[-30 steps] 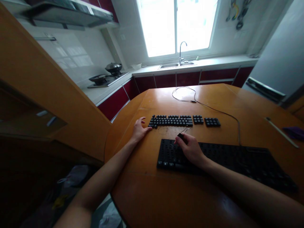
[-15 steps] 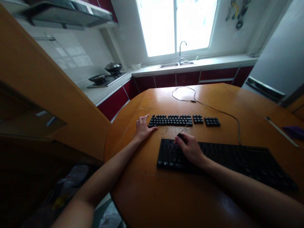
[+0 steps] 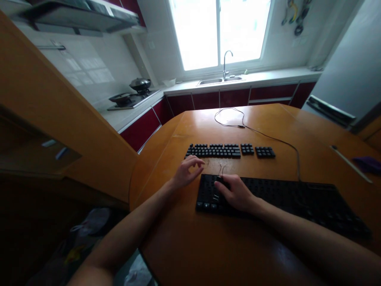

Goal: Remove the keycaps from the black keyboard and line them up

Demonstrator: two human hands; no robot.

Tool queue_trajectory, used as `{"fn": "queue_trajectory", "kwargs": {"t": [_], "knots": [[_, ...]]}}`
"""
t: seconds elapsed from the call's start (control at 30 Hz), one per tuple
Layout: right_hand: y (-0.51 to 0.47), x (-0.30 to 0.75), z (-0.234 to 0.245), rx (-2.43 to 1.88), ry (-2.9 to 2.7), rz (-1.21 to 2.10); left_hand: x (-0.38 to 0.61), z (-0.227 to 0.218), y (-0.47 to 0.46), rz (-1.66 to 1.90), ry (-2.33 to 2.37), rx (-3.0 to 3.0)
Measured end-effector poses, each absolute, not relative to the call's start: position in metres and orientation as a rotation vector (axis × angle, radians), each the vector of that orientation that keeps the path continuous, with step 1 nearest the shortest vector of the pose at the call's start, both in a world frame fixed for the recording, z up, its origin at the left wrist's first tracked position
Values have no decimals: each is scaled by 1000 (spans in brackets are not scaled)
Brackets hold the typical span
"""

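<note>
Now resting the right hand (image 3: 235, 192) on the left end of the black keyboard (image 3: 285, 200) lying across the near part of the wooden table (image 3: 208, 246), closing the fingers round a small wire puller (image 3: 222, 170) and letting its two thin wire loops stick out past the fingertips, over the keyboard's far edge. Holding the left hand (image 3: 187, 173) just beside that same end of the keyboard, low over the bare wood, curling the fingers in toward the thumb; impossible to tell whether pinching something small or nothing at all. Looking past both hands at the loose black keycaps (image 3: 214, 151), sitting in neat rows a little beyond the keyboard and apart from it: one long block nearest the left hand, then two shorter blocks off to the right. Seeing also a thin cable (image 3: 238, 125) running from the keyboard's far side and looping toward the far rim of the table, a purple cloth (image 3: 367, 163) at the right edge, and, further back under the bright window, a sink (image 3: 220, 80) with a tall tap and a stove (image 3: 131, 99) carrying dark pans.
</note>
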State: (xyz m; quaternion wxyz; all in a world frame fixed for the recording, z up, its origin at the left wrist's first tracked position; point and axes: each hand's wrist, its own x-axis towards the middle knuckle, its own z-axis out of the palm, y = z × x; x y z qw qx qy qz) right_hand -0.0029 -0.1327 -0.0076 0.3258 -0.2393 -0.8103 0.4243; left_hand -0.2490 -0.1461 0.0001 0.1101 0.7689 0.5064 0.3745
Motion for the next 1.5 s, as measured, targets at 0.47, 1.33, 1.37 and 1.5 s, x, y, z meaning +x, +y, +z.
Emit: {"fn": "queue_trajectory", "kwargs": {"t": [0.47, 1.33, 1.37, 1.5], "knots": [[-126, 15, 4, -81, -2553, 754, -212, 20, -174, 467, 949, 2485], [-117, 0, -16, -756, -1858, 1213, -186, -12, -178, 1128, 1416, 2362], [-116, 0, -16, -747, -1854, 1200, -187, -13, -178, 1125, 1395, 2426], [-117, 0, -15, -705, -1873, 1187, -186, -12, -178, 1171, 1405, 2534]]}}
